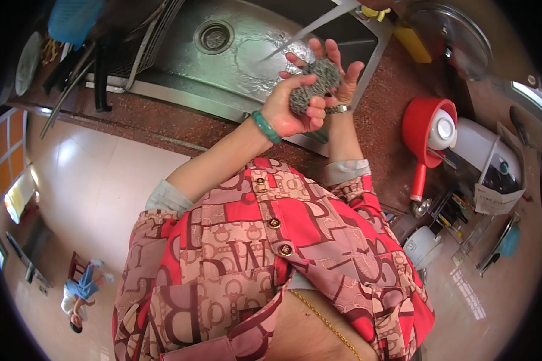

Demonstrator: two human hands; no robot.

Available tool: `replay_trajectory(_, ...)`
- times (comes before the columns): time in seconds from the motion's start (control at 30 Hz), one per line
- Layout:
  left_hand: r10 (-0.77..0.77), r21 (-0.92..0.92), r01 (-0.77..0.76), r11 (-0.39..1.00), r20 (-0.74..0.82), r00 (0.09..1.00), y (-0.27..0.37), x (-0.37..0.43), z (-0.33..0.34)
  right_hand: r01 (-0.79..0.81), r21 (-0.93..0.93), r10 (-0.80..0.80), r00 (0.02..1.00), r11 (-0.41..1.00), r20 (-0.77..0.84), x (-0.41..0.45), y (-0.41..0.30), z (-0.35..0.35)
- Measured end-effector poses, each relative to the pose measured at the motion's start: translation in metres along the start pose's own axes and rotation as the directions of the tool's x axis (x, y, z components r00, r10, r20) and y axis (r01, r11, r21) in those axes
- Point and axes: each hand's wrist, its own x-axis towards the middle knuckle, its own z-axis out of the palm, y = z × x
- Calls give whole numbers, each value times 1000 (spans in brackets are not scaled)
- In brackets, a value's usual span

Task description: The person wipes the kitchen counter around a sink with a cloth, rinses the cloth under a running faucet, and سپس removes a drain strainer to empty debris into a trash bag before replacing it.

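Observation:
My left hand [289, 106], with a green bangle at its wrist, is closed on a grey scouring pad [305, 92] above the right part of a stainless steel sink [180, 81]. Against the pad's far side lies my right hand [343, 81], which wears a metal-banded watch; its fingers are spread and its palm is partly hidden by the pad. A stream of water [309, 29] falls beside the hands and splashes on the sink floor. Both hands look wet.
A wire rack [151, 45] and black-handled utensils [101, 76] stand left of the sink. On the right counter are a red dipper [418, 122] holding a white bowl [443, 127], and a glass lid [469, 40]. A seated person [77, 298] is far off, lower left.

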Motion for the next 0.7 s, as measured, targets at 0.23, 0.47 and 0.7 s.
replay_trajectory(0.23,180,-105,-178,978,17,983,-7,2,15,-14,-202,-15,990,979,-141,2,-11,12)
replay_trajectory(0.47,268,657,-106,747,-152,951,-1,9,2,-331,-378,94,846,865,-525,15,-23,19)
replay_trajectory(0.7,839,897,302,-323,123,531,12,55,-38,-379,-694,-323,681,612,-657,33,-11,-11)
